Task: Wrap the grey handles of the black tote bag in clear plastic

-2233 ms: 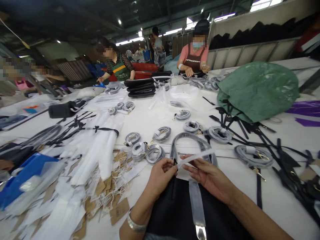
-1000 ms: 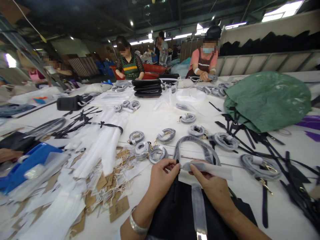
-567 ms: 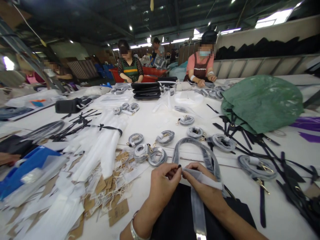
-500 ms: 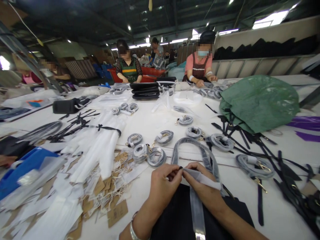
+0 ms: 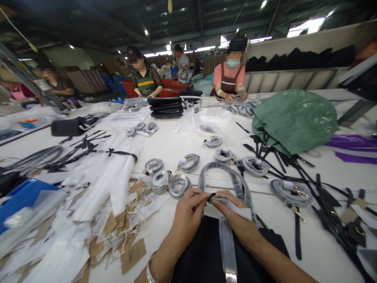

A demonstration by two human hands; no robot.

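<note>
A black bag lies in front of me, its looped handle wrapped in clear film. Just above its top edge, my left hand is closed in a pinch at a small black strap end. My right hand pinches the same black piece from the other side, and a white translucent strip trails across its fingers. The fingertips of both hands almost meet. A film-covered strap with a shiny metal end runs down the bag's front.
Several film-wrapped coiled straps lie beyond my hands. Brown paper tags and white foam sheets cover the left. On the right are black straps and a green plastic bag. Two co-workers stand across the table.
The view has shifted slightly, so things sit a little further left. More of the black piece shows between my fingertips. The co-worker opposite on the right now holds a coiled strap.
</note>
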